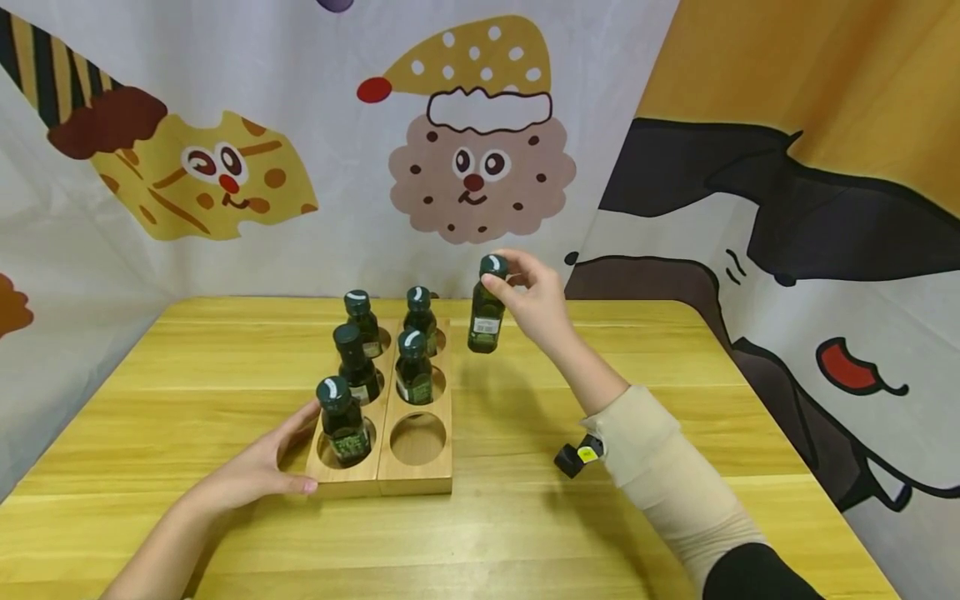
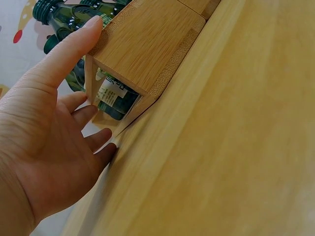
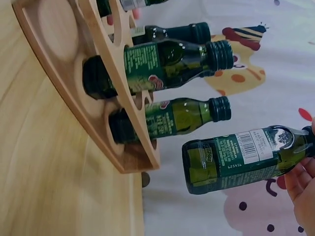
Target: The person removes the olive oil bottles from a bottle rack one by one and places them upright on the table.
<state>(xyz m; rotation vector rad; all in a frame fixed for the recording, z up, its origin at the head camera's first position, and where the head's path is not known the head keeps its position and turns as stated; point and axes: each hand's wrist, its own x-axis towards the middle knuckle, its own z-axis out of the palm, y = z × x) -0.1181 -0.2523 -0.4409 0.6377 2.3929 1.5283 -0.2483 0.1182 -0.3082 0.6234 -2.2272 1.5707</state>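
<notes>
My right hand [image 1: 538, 296] pinches a small dark green glass bottle [image 1: 484, 323] by its cap and neck, holding it upright in the air right of the wooden rack [image 1: 415, 486]. In the right wrist view a barcode label [image 3: 253, 147] shows on that bottle. Several like bottles stand in the rack's round holes, among them a front left bottle [image 1: 345, 425]. No bottle stands in the front right hole [image 1: 417, 439]. My left hand [image 1: 258, 467] rests at the rack's front left corner, thumb [image 2: 74, 51] on its upper edge, the other fingers loosely extended beside its open side.
The rack stands on a yellow wood-grain table [image 1: 517, 533]. A small black object with a yellow label [image 1: 579, 456] shows by the right cuff. Behind the table hangs a cloth [image 1: 330, 225] with cartoon figures.
</notes>
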